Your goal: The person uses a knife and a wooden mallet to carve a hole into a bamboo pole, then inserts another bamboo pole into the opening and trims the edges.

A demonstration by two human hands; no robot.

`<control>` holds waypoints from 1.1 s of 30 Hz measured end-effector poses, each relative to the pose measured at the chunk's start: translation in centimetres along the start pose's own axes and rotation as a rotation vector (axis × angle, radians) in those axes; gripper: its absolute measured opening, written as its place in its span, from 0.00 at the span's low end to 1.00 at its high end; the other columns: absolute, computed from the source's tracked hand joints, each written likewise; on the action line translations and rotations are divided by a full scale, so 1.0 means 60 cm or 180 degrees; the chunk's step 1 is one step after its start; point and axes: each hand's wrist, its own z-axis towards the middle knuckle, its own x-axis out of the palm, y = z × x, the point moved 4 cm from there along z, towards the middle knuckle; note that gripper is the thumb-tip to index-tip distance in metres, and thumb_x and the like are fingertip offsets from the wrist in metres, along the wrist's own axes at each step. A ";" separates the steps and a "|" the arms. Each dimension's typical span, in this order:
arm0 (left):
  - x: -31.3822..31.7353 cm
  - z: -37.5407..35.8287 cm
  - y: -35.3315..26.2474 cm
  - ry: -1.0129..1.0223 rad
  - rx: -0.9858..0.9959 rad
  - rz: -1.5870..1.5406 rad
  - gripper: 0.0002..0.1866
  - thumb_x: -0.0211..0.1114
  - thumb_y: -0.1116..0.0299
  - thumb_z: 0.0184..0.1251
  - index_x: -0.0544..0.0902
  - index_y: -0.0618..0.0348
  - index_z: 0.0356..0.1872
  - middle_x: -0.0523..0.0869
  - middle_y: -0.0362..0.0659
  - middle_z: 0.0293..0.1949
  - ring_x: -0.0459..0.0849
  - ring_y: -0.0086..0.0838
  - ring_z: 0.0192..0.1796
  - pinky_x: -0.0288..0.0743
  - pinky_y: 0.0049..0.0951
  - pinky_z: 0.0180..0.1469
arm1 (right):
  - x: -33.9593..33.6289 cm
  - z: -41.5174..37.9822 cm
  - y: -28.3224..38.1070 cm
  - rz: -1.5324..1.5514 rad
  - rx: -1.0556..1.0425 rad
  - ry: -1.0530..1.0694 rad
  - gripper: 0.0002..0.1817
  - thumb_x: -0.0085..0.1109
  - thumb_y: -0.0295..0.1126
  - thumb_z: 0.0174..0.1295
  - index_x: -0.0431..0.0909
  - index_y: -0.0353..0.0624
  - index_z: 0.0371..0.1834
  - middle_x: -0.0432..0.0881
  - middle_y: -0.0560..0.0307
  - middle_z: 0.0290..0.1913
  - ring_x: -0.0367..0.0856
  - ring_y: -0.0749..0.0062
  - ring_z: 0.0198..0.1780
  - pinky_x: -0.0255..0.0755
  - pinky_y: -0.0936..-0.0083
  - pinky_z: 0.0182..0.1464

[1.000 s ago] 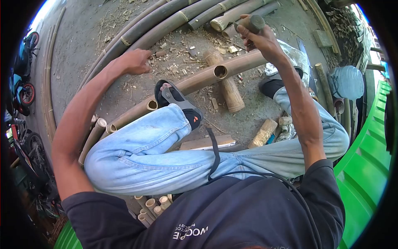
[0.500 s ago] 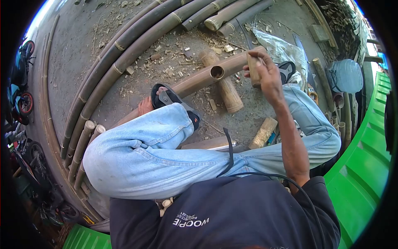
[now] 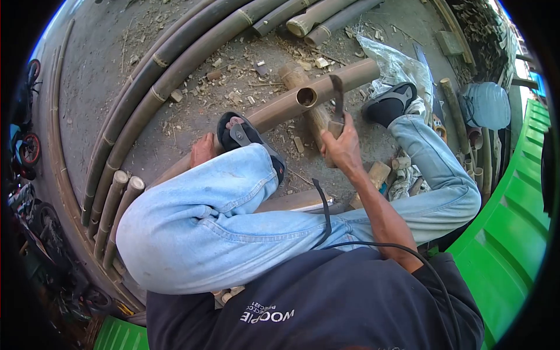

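- Your left hand rests at the 9 o'clock side on the low end of the bamboo pole, beside your sandalled foot; whether its fingers clasp the pole cannot be told.
- The pole's long axis runs from 8 o'clock up to 2 o'clock, its round hole facing up.
- Your right hand, the nearer one, has its fingers clenched round a blade's handle; the blade rises toward 12 o'clock, just right of the hole.

Bright daylight, soft shadows, strong fisheye warp w/ black corners, slight blur at edges.
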 end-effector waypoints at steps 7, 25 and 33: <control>0.006 -0.003 0.009 0.0090 -0.0059 -0.0021 0.37 0.80 0.59 0.51 0.75 0.60 0.63 0.82 0.55 0.61 0.82 0.54 0.64 0.75 0.52 0.63 | 0.108 -0.042 -0.091 0.0348 0.0639 0.0256 0.49 0.60 0.26 0.65 0.47 0.51 0.90 0.87 0.46 0.46 0.84 0.71 0.26 0.83 0.69 0.34; 0.002 0.016 0.013 -0.0100 -0.0014 -0.0008 0.38 0.80 0.60 0.50 0.74 0.58 0.62 0.82 0.54 0.57 0.81 0.53 0.64 0.72 0.49 0.64 | -0.058 0.187 0.037 -0.3178 -0.1408 0.1768 0.47 0.58 0.29 0.59 0.59 0.60 0.87 0.84 0.29 0.34 0.85 0.42 0.30 0.80 0.49 0.44; 0.001 0.016 0.006 -0.0145 -0.0028 -0.0052 0.37 0.80 0.60 0.50 0.74 0.58 0.62 0.82 0.55 0.56 0.80 0.53 0.64 0.72 0.49 0.64 | 0.004 0.070 -0.048 -0.0451 0.0356 0.0888 0.47 0.59 0.35 0.60 0.56 0.57 0.88 0.87 0.41 0.36 0.86 0.59 0.32 0.82 0.62 0.46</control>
